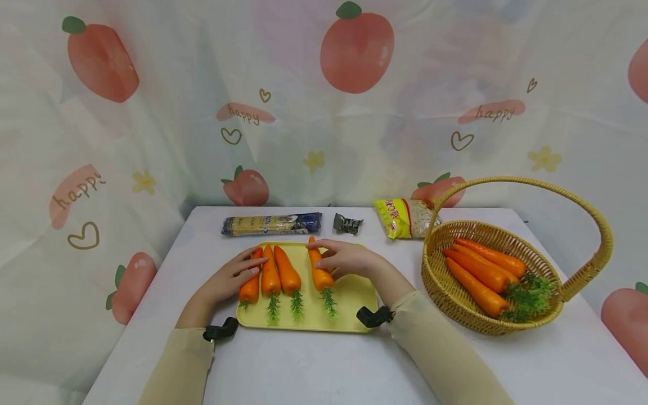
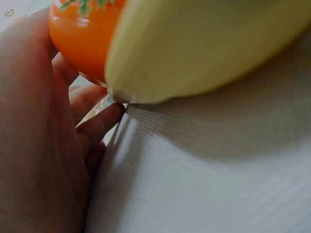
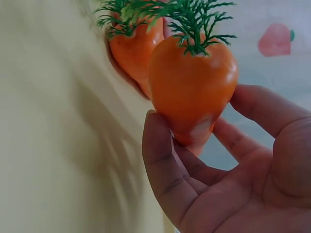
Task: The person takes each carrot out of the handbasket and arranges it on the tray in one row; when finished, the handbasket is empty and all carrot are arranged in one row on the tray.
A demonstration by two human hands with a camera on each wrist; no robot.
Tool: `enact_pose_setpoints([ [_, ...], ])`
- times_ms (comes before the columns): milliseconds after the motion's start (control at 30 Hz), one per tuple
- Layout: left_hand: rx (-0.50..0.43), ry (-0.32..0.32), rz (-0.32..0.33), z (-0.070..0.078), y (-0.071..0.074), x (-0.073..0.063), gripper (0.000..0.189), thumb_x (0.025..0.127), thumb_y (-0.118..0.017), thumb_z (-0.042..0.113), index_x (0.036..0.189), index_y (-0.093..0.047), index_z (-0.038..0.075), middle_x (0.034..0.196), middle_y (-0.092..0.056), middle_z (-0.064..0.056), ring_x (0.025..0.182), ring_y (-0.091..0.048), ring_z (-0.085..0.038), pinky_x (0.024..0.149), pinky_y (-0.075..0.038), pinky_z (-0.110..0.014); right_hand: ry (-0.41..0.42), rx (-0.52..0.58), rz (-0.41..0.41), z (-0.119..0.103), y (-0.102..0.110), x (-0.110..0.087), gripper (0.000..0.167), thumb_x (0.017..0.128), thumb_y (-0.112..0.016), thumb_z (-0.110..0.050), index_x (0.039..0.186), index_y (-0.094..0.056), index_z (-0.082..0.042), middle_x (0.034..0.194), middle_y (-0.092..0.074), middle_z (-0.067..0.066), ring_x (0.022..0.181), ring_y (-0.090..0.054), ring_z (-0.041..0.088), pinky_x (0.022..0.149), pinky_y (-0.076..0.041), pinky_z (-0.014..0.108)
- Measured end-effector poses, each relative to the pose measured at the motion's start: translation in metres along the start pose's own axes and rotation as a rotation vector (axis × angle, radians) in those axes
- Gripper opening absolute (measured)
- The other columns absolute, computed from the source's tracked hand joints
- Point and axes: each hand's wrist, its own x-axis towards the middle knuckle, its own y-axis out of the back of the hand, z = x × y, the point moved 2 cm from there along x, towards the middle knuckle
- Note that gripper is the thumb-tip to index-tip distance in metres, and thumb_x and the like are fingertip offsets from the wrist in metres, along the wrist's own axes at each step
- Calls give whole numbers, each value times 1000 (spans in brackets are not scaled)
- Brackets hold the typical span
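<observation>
Several orange carrots lie side by side, tops toward me, on a pale yellow tray (image 1: 354,323). My left hand (image 1: 230,279) has its fingers around the leftmost carrot (image 1: 250,291) at the tray's left edge. In the left wrist view that carrot (image 2: 82,43) sits against the fingers, close to the tray's rim (image 2: 194,87). My right hand (image 1: 349,259) grips the rightmost carrot (image 1: 322,278) over the tray, thumb and fingers on opposite sides, as the right wrist view shows on this carrot (image 3: 194,87). Two other carrots, one (image 1: 270,278) and another (image 1: 288,275), lie between the hands.
A wicker basket (image 1: 440,306) with a tall handle holds more carrots (image 1: 481,275) at the right. Behind the tray lie a noodle-like packet (image 1: 273,224), a small dark packet (image 1: 347,224) and a yellow-and-clear bag (image 1: 405,218). A printed curtain hangs behind the white table.
</observation>
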Motion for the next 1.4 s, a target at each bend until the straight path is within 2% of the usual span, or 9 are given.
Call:
enact_pose_setpoints([
  [267, -7, 16, -3, 0, 0, 0, 42, 101, -49, 48, 140, -57, 34, 164, -25, -1, 151, -21, -35, 120, -18, -63, -9, -66, 1, 1, -11, 18, 51, 98, -61, -22, 148, -48, -25, 150, -45, 13, 100, -61, 16, 87, -56, 33],
  [533, -8, 38, 1, -2, -1, 0, 42, 100, -49, 50, 138, -58, 36, 164, -25, 2, 152, -21, -34, 120, -17, -63, -18, -178, -18, -5, -19, 25, 40, 101, -53, -21, 141, -57, -26, 154, -44, 5, 116, -54, 13, 96, -51, 31],
  [800, 6, 44, -7, -3, -1, 1, 40, 101, -48, 49, 138, -59, 36, 164, -24, 3, 152, -20, -34, 120, -16, -64, -30, -231, -12, -9, -24, 27, 35, 99, -51, -19, 128, -67, -29, 139, -56, 2, 93, -57, 15, 76, -50, 29],
  [1067, 7, 59, -12, 0, 1, 0, 39, 101, -49, 49, 136, -61, 36, 164, -24, 0, 151, -21, -36, 119, -15, -66, -4, -226, -13, -8, -26, 22, 32, 100, -52, -20, 128, -67, -27, 133, -56, 3, 80, -52, 15, 74, -49, 29],
  [1100, 8, 53, -13, 0, 1, 0, 39, 101, -49, 48, 136, -61, 35, 164, -24, -2, 151, -21, -38, 118, -16, -67, -1, -227, -14, -7, -26, 22, 33, 99, -53, -20, 128, -67, -27, 131, -56, 1, 79, -51, 16, 73, -49, 29],
  [1233, -5, 16, -11, 1, 1, -1, 38, 101, -51, 45, 134, -63, 32, 164, -25, -3, 151, -21, -37, 119, -16, -65, 2, -211, -33, -5, -26, 21, 35, 99, -55, -20, 132, -63, -25, 101, -58, 4, 70, -47, 19, 68, -48, 30],
  [1300, -8, -11, -9, 1, 1, -1, 37, 102, -50, 42, 134, -63, 29, 164, -25, -5, 151, -21, -38, 119, -17, -65, -3, -195, -34, -4, -26, 21, 37, 99, -55, -18, 135, -61, -24, 96, -58, 6, 70, -49, 19, 68, -49, 30],
  [1333, -15, -17, -7, 1, 1, -1, 36, 102, -51, 41, 134, -64, 29, 164, -25, -4, 151, -21, -37, 119, -17, -65, -7, -182, -34, -3, -26, 22, 38, 99, -55, -17, 136, -60, -24, 97, -59, 7, 71, -50, 18, 68, -51, 30],
  [1400, -17, -24, -6, 1, 1, -1, 36, 102, -51, 42, 133, -64, 29, 164, -25, -4, 151, -20, -37, 119, -16, -65, -20, -163, -25, -2, -26, 23, 41, 98, -55, -15, 138, -58, -24, 112, -62, 8, 75, -54, 18, 71, -53, 31],
])
